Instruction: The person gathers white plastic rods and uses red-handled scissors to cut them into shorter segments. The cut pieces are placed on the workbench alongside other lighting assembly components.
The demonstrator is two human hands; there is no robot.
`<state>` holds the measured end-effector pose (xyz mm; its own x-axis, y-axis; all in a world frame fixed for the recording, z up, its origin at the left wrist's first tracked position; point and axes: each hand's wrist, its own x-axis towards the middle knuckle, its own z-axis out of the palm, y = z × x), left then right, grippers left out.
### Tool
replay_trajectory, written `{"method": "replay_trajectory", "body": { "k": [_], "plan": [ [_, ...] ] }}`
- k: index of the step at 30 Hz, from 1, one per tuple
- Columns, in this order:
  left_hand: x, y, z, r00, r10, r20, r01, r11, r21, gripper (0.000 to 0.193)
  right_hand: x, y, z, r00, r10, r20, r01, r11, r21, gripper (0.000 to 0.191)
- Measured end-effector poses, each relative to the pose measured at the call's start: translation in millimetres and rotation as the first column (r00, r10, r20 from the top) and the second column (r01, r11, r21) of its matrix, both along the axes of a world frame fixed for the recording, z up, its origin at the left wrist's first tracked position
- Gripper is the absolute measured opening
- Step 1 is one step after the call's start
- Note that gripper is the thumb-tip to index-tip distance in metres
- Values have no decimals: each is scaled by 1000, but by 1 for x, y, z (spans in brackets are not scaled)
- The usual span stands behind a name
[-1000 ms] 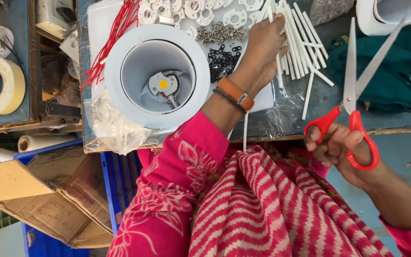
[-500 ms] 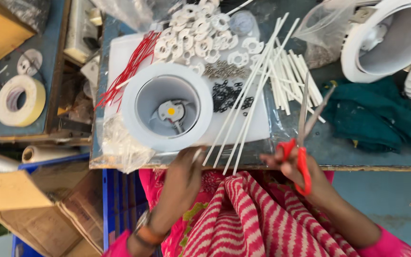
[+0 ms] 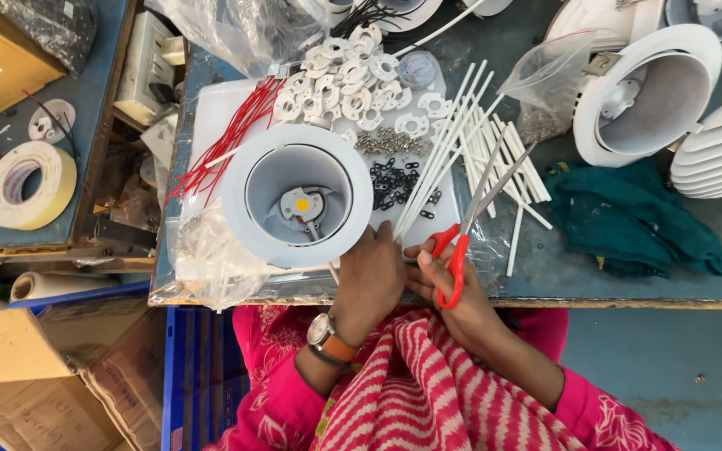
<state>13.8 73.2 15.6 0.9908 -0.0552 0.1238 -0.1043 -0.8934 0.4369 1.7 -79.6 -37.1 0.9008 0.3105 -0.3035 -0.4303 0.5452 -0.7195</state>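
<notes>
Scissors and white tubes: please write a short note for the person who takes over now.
Left hand: holds the near ends of a bundle of long white tubes, beside the white lamp housing.
Right hand: holds the red-handled scissors, blades open, pointing over the tubes.
Done: shorter cut tubes lie to the right on the table.
Left: the held bundle is uncut.

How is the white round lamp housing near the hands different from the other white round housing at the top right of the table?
The near housing opens straight up at the camera and shows a small yellow chip with a wire inside; the far housing is tipped sideways, its inside only partly visible. The left hand touches the near one; nothing touches the far one. Both are white, round and cup-shaped.
</notes>
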Motion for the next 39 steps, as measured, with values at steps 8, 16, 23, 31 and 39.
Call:
{"method": "replay_trajectory", "body": {
  "k": [8,16,23,31,39],
  "plan": [
    [13,-4,-16,999,7,53,-10,999,45,21,6,3,-3,998,-2,57,3,1000,-8,30],
    [22,11,-26,981,-190,-31,173,939,-297,16,19,-17,16,935,180,305,-120,971,-206,37],
    [38,14,-26,994,-84,-65,71,982,-177,30,16,-46,35,954,223,201,-124,902,-414,33],
    [27,-12,-5,992,-69,-107,67,998,-18,45,12,-60,16,987,-59,151,84,983,-164,25],
    [35,8,-13,985,-100,-143,90,993,-75,25,14,-87,27,942,26,333,188,784,-591,47]
  ]
}}
